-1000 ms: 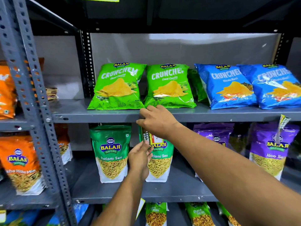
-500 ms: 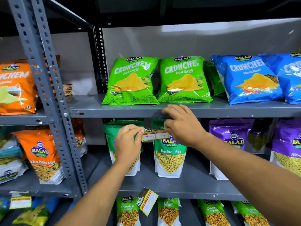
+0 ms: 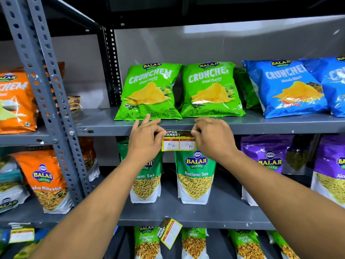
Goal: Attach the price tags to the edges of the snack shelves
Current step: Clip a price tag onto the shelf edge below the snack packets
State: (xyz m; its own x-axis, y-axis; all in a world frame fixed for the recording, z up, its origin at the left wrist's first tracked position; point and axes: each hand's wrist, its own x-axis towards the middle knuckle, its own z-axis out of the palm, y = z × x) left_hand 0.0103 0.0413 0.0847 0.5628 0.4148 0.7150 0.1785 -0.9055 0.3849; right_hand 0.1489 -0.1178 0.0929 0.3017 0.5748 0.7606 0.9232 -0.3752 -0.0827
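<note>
A yellow and red price tag (image 3: pixel 178 141) with a dark "SUPER MARKET" header hangs level against the front edge of the grey upper shelf (image 3: pixel 270 128), below the green Crunchem bags (image 3: pixel 149 92). My left hand (image 3: pixel 145 141) pinches the tag's upper left corner. My right hand (image 3: pixel 212 137) pinches its upper right corner. Both hands press the tag's top strip onto the shelf edge. Handwritten prices show in its two white boxes.
Another tag (image 3: pixel 169 233) hangs tilted from the lower shelf edge (image 3: pixel 214 222), and one more (image 3: pixel 21 235) sits at the bottom left. Green Ratlami Sev pouches (image 3: pixel 196 176), purple pouches (image 3: pixel 268 161), blue bags (image 3: pixel 287 88) and orange bags (image 3: pixel 44 180) fill the shelves. A perforated grey upright (image 3: pixel 48 101) stands left.
The tag went from hanging upright below the shelf to lying level against the shelf edge. My left hand rose to grip its left end, and my right hand shifted to its right end.
</note>
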